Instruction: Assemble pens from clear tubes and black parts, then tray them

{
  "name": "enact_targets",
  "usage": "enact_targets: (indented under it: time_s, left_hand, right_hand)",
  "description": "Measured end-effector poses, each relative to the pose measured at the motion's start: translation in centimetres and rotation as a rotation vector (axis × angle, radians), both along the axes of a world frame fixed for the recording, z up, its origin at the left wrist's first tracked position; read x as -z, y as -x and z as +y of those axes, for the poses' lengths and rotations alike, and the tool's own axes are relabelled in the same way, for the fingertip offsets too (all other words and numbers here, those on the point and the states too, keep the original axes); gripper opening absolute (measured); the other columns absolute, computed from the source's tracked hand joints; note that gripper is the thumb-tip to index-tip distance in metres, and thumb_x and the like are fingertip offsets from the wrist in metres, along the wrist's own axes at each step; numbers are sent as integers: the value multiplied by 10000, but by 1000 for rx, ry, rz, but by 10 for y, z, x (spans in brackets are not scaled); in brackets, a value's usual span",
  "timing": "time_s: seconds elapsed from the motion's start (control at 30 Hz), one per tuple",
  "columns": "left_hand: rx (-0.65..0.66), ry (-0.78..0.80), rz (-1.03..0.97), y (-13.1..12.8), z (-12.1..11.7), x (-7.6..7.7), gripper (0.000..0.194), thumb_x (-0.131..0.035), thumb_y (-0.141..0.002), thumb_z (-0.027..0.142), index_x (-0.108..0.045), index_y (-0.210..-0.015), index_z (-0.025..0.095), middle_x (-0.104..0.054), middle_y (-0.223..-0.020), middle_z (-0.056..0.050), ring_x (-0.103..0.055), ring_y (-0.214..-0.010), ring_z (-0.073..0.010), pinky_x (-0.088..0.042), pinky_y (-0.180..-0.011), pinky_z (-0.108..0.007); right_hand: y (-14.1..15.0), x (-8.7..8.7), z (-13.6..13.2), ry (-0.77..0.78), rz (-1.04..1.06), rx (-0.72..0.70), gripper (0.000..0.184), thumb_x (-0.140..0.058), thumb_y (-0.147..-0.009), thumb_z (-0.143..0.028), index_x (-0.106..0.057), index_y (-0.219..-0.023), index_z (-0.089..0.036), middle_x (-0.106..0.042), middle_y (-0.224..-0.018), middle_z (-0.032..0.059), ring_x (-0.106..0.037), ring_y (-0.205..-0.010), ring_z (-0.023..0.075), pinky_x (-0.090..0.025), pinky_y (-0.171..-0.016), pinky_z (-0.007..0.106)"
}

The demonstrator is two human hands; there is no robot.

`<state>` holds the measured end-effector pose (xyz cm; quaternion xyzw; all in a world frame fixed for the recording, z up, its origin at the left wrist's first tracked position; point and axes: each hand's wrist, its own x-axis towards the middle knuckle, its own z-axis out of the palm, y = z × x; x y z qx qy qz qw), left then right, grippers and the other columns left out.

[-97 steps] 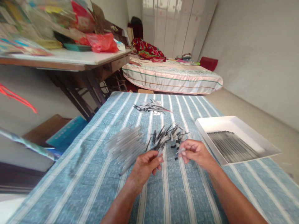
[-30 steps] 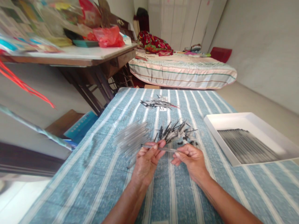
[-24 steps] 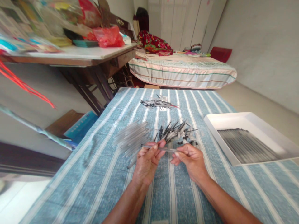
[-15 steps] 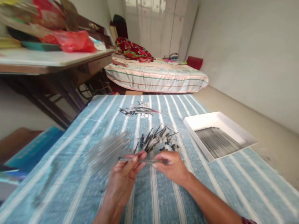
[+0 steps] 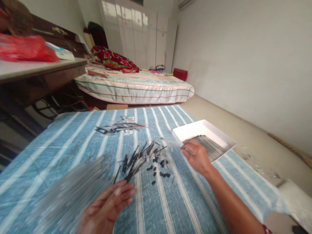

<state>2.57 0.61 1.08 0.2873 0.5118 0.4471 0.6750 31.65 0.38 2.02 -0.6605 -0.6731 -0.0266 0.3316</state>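
Observation:
My right hand (image 5: 195, 156) reaches toward the white tray (image 5: 192, 129), which holds a row of dark pens (image 5: 211, 147). Its fingers are pinched on a thin clear pen tube that shows only as a faint streak. My left hand (image 5: 109, 204) lies low over the striped blue cloth (image 5: 185, 201) with its fingers stretched out and nothing in them. It rests beside a blurred heap of clear tubes (image 5: 70, 191). Between my hands lie a pile of black refills (image 5: 141, 156) and several small black caps (image 5: 161, 172).
A second small pile of dark parts (image 5: 119, 127) lies farther back on the cloth. Beyond the table stands a bed (image 5: 136, 89) with a striped cover. A wooden table (image 5: 41, 74) with a red bag (image 5: 24, 52) is at the left. Bare floor (image 5: 255, 136) runs along the right.
Both hands held one tube together; now my right hand has carried it right, toward the tray. My left hand has let go and dropped open. The view has swung right.

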Motion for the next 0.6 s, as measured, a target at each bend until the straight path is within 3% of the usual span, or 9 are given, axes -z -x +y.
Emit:
enact_targets:
  time_s: [0.13, 0.17, 0.3, 0.6]
  left_hand:
    - [40, 1, 140, 1, 0, 1, 409, -787, -482, 312, -670, -842, 157, -732, -819, -59, -678, -780, -248, -563, -677, -265]
    - [47, -9, 175, 0, 0, 2, 380, -777, -501, 301, -671, -839, 164, -733, -812, -50, -680, -769, -243, -563, -679, -264]
    - [66, -68, 291, 0, 0, 4, 285, -734, -558, 283, -674, -821, 188, -733, -769, -27, -684, -743, -235, -562, -696, -270]
    - [104, -106, 432, 2, 3, 4, 241, -667, -607, 320, -670, -818, 202, -730, -762, -22, -684, -748, -243, -557, -733, -299]
  right_hand:
    - [-100, 3, 1, 355, -132, 572, 252, -465, -829, -324, -687, -873, -214, -622, -1046, 55, -580, -930, 195, -421, -745, 256]
    - [-119, 6, 0, 406, -140, 620, 270, -461, -825, -326, -696, -860, -196, -630, -1035, 77, -586, -924, 216, -422, -727, 268]
    - [-159, 17, -7, 522, -140, 694, 279, -466, -808, -304, -705, -855, -168, -664, -939, 116, -608, -878, 239, -420, -677, 277]
    - [-171, 32, -9, 667, -144, 673, 281, -466, -815, -311, -697, -870, -160, -671, -911, 133, -611, -868, 247, -413, -665, 294]
